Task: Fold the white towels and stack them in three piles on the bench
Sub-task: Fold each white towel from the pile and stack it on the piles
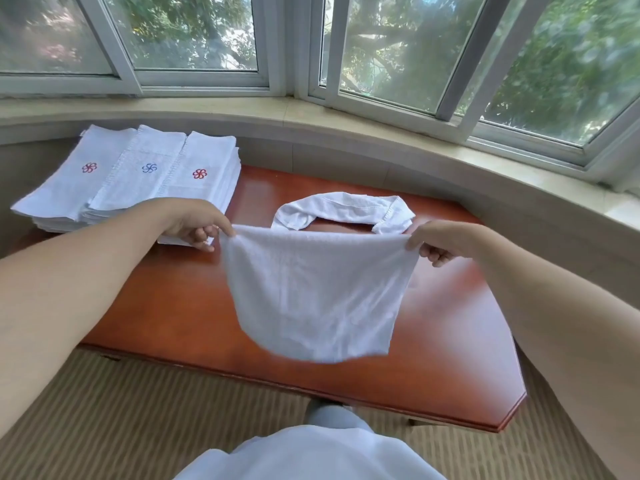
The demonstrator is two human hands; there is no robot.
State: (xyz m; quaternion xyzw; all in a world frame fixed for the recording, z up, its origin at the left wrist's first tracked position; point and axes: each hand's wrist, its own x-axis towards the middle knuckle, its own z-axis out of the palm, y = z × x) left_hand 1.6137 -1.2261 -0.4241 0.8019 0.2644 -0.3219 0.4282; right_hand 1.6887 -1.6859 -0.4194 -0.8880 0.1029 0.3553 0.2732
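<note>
While the left hand [194, 227] pinches one top corner and the right hand [437, 244] pinches the other, a white towel [317, 296] hangs stretched between them above the middle of the red-brown bench [166, 306]. Another towel [346, 208] lies crumpled toward the bench's far edge. Three piles of folded towels [138, 174] sit side by side, touching, at the far left corner.

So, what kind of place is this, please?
Probably a hotel or guest room: a bay window with a stone sill, a wooden bench, striped carpet, and piles of logo towels.
</note>
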